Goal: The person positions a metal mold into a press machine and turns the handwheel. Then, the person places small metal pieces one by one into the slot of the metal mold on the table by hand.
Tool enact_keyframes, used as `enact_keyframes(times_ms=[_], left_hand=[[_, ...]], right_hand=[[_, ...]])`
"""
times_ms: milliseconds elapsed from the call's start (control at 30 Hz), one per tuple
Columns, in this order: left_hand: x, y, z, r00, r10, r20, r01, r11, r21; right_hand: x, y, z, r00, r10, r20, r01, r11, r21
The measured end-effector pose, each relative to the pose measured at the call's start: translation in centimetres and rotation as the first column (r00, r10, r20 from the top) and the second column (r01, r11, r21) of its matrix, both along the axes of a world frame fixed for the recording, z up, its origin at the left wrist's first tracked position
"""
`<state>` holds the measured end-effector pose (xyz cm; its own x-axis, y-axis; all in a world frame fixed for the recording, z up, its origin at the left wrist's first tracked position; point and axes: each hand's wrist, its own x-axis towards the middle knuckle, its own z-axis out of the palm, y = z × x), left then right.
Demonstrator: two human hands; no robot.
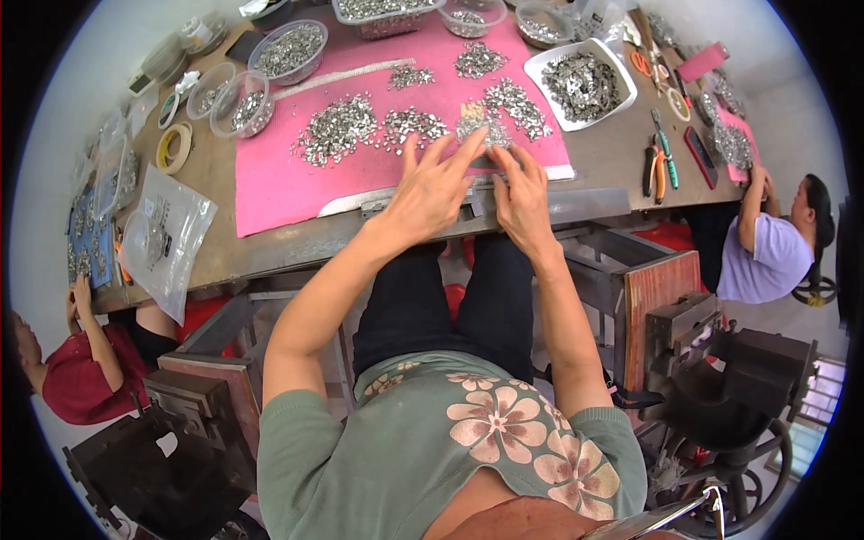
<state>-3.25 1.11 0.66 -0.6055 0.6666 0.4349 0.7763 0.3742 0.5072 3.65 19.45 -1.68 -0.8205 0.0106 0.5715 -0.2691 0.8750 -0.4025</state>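
Observation:
On the pink mat [270, 184], a compact patch of small silvery metal pieces [487, 133] lies just beyond my fingertips, with a tan block [472, 112] at its far edge. My left hand [430, 191] is open, its fingers spread and the index finger reaching to the patch. My right hand [522, 200] rests at the near right side of the patch, fingers stretched forward and touching its edge. Loose metal pieces lie in heaps around them: a big heap [340, 129] on the left, a smaller heap [414, 129] beside my left fingers, and another [520, 108] on the right.
A white tray [627, 94] of metal pieces stands at the right, near pliers [664, 162] and a phone [700, 157]. Plastic tubs [288, 52] line the far side. Tape rolls [175, 148] and a plastic bag [171, 234] lie left. Co-workers sit at both ends.

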Motion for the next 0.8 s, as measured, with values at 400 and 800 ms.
enact_keyframes(times_ms=[400, 800], left_hand=[[-3.6, -0.6, -0.6, 1.000, -0.022, -0.006, 0.021, 1.000, -0.018], [-5.8, 2.9, 0.5, 0.985, -0.171, -0.025, 0.153, 0.929, -0.337]], right_hand=[[1.1, 1.2, -0.6, 0.998, 0.028, -0.057, -0.040, 0.973, -0.229], [0.1, 1.0, -0.4, 0.989, -0.117, -0.093, 0.100, 0.981, -0.165]])
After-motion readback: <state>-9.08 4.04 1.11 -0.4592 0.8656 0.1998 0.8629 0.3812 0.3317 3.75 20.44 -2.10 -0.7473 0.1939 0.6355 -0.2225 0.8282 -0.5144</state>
